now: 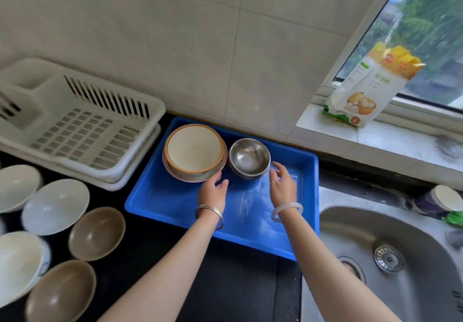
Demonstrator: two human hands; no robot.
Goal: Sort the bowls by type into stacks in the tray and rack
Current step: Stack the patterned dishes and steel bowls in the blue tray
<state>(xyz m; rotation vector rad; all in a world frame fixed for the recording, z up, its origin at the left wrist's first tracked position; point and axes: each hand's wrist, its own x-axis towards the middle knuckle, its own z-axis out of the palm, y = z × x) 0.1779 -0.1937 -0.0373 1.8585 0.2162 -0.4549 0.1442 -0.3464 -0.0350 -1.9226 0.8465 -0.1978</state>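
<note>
A blue tray (pixel 175 211) lies on the dark counter. At its back left stands a stack of large cream bowls (pixel 194 152) with orange rims. Beside it on the right is a stack of steel bowls (pixel 249 157). My left hand (pixel 213 191) hovers just in front of the gap between the two stacks, fingers apart, holding nothing. My right hand (pixel 281 184) is open just right of the steel bowls, apart from them. The white dish rack (pixel 82 126) at the left holds no bowls. Loose white bowls (pixel 55 206) and brown bowls (pixel 96 232) sit on the counter at the left.
A steel sink (pixel 390 259) with a drain strainer lies to the right of the tray. A flour bag (pixel 365 88) leans on the window sill. A cup (pixel 443 199) stands behind the sink. The tiled wall rises right behind the tray and rack.
</note>
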